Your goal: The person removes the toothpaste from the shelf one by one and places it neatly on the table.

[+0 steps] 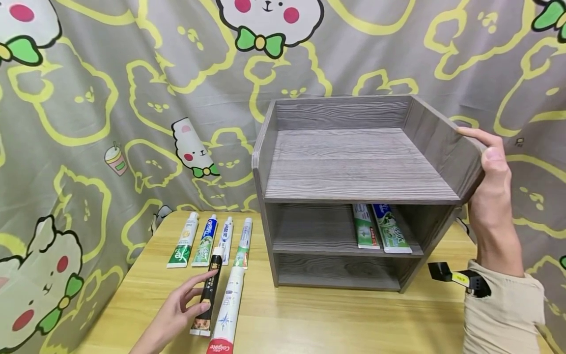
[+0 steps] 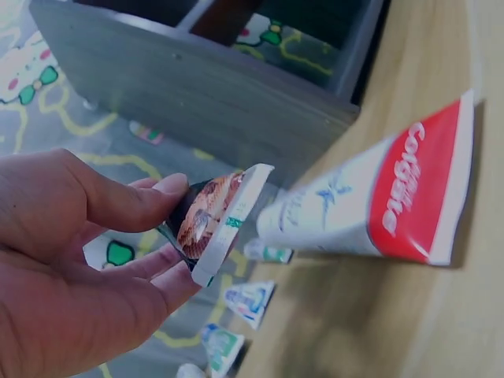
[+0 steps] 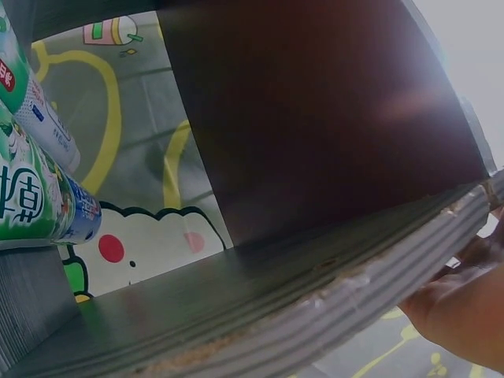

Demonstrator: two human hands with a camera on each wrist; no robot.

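My left hand (image 1: 177,309) holds a black toothpaste tube (image 1: 211,290) between thumb and fingers, cap pointing away from me. In the left wrist view the tube's crimped white end (image 2: 236,224) faces the camera. Just right of it a white and red Colgate tube (image 1: 227,309) lies on the table. My right hand (image 1: 495,187) grips the upper right side panel of a grey wooden shelf (image 1: 358,162); the panel hides part of that hand in the right wrist view. On the shelf's middle level two toothpaste tubes, one green and white (image 1: 366,228) and one green and blue (image 1: 391,231), lie side by side.
Several more toothpaste tubes lie in a row left of the shelf, among them a green and white one (image 1: 182,243) and a blue-capped green one (image 1: 205,243). The wooden table (image 1: 309,324) meets a patterned curtain (image 1: 132,98) behind.
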